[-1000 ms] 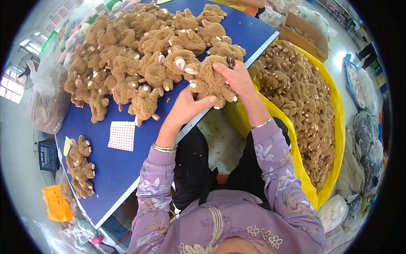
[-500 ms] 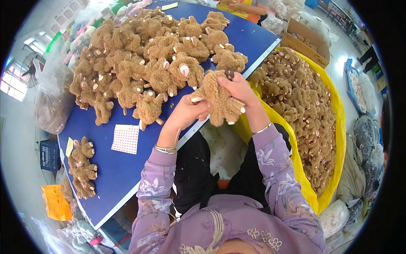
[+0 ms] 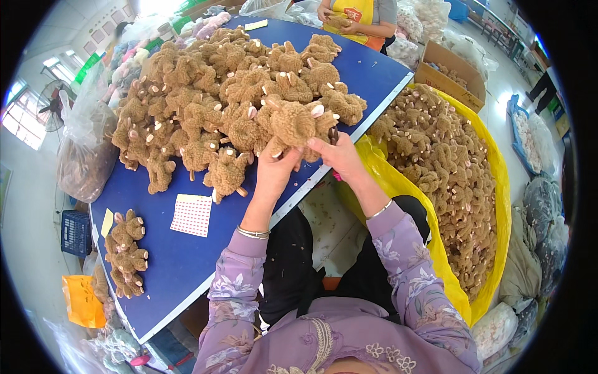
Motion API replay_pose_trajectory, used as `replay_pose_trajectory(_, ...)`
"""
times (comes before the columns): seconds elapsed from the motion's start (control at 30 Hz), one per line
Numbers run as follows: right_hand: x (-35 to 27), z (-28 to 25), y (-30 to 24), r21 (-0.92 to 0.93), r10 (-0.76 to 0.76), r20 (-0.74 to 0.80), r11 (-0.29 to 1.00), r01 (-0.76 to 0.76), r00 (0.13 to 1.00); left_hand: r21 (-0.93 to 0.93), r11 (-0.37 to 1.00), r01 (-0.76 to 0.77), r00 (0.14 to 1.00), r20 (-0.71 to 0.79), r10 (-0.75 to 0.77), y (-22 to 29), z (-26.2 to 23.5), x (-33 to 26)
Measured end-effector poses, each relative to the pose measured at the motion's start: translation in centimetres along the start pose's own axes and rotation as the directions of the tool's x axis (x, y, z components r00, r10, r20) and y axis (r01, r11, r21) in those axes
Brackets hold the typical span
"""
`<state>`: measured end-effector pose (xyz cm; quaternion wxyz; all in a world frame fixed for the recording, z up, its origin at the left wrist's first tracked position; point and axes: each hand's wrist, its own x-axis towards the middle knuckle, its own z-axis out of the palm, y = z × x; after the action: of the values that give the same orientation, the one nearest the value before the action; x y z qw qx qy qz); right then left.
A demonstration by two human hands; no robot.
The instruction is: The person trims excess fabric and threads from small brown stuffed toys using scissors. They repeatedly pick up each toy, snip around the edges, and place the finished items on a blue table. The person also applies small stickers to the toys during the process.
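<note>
Over the table's near edge I hold a brown curly plush toy (image 3: pixel 291 124), its round head up and a pale-lined ear showing. My left hand (image 3: pixel 276 174) pinches its lower end from the left. From the right, the thumb and fingers of my right hand (image 3: pixel 341 159) are closed on it. A small dark tool (image 3: pixel 334 134) sticks up from the right hand, and a pink bit shows below the palm; its kind is unclear. Just beyond the hands lies a heap of similar plush toys (image 3: pixel 205 112) on the blue table (image 3: pixel 180 268).
A sheet of small red marks (image 3: pixel 191 215) and a short row of plush toys (image 3: pixel 126 255) lie at left. To my right stands a yellow sack (image 3: pixel 430 199) full of brown toys, a cardboard box (image 3: pixel 450 78) behind it. Across the table, another person's hands (image 3: pixel 341 23) hold a toy.
Both hands have moved forward with the plush toy, from above my lap to the heap's edge. The toy is turned, its head and ear now showing. The co-worker has come further into view.
</note>
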<state>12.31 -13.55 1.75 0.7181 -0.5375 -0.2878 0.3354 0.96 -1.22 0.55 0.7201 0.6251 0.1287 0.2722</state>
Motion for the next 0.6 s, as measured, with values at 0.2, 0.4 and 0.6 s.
replay_pose_trajectory(0.2,1.0,-0.8,1.2,-0.021,-0.12,-0.069,0.993,0.119,0.99,0.065,0.998,0.016,1.0,0.012,-0.016,-0.1,-0.2,-0.3)
replay_pose_trajectory(0.4,0.4,-0.3,1.7,0.194,-0.011,-0.02,0.981,0.015,1.0,0.231,0.971,0.069,0.996,0.046,-0.081,-0.1,-0.3,-0.5)
replay_pose_trajectory(0.6,0.3,0.2,0.7,0.123,0.037,-0.018,0.992,-0.034,0.999,0.107,0.993,-0.04,0.999,0.027,0.037,-0.1,0.4,-0.6)
